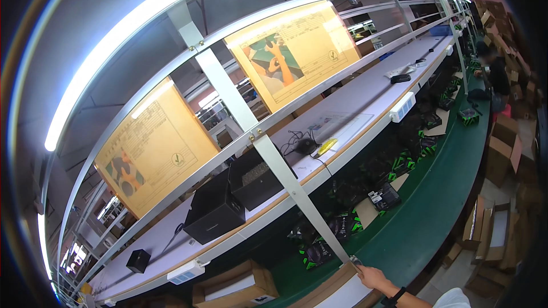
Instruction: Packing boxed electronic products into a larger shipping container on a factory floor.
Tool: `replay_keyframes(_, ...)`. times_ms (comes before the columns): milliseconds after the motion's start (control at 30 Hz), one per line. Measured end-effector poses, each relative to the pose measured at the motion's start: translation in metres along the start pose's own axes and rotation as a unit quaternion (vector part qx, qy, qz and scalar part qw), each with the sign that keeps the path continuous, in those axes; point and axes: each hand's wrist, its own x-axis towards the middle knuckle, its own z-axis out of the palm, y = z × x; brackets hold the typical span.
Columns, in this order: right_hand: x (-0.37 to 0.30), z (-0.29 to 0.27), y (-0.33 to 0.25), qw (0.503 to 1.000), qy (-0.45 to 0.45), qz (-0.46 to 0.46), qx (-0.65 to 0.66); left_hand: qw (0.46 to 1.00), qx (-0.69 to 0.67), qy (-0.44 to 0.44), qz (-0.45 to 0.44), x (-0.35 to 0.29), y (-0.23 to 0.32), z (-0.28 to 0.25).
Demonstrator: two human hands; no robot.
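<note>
My right hand (372, 278), with a black band on its wrist, reaches in from the lower right. Its fingers are closed at the corner of an open cardboard box (319, 295), near the foot of a pale metal post (299, 197). A small dark thing shows at the fingertips, too small to name. My left hand is out of the picture. Beyond the hand, several black-and-green packages (317, 254) lie along the green bench (416, 228). A black device (385, 197) rests among them beside a cardboard flap.
Above the bench runs a white shelf (348, 131) carrying black bins (214, 211), a small black box (137, 260) and coiled cables (302, 145). Power outlets (403, 107) line its edge. Yellowish instruction sheets (294, 51) hang overhead. Cardboard boxes (505, 142) and another person (495, 77) are at right.
</note>
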Motion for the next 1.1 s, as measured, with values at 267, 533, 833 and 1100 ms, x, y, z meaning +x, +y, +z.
replay_keyframes(267,0.001,-0.003,-0.002,1.0,-0.016,0.011,-0.002,1.0,0.007,-0.005,0.001,0.004,-0.004,-0.003)
replay_keyframes(533,0.003,0.0,0.0,1.0,-0.009,0.001,-0.002,1.0,0.006,-0.006,0.002,0.009,-0.004,-0.003)
replay_keyframes(833,0.001,-0.006,-0.005,1.0,-0.013,-0.002,-0.017,1.0,0.003,-0.013,-0.013,-0.012,-0.014,0.002)
replay_keyframes(1100,0.003,-0.001,-0.006,0.999,-0.018,-0.006,-0.026,1.0,0.003,-0.011,-0.025,-0.025,-0.025,-0.002)
